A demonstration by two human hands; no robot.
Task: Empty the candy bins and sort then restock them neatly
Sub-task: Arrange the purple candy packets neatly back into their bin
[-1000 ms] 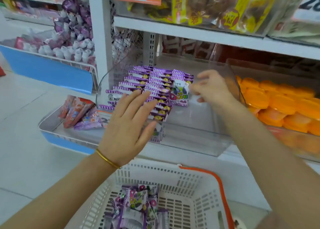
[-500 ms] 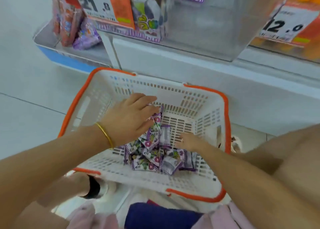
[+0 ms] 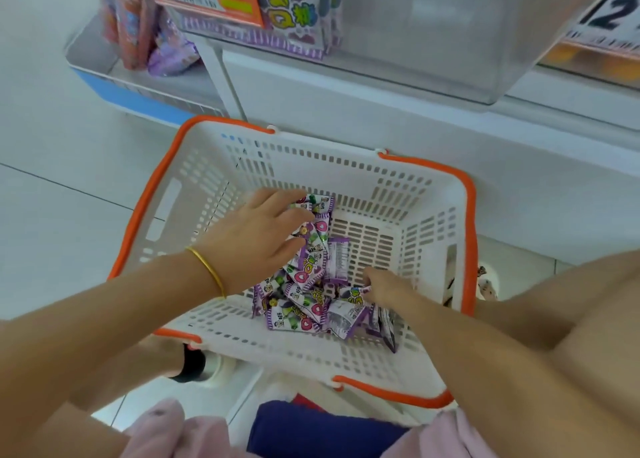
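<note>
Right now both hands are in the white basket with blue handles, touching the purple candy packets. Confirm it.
The handles are orange, not blue, as the head view shows. The left hand and right hand are in the white basket, touching the purple candy packets.

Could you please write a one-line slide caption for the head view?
Left hand and right hand among purple candy packets in a white basket below the bin.
</note>
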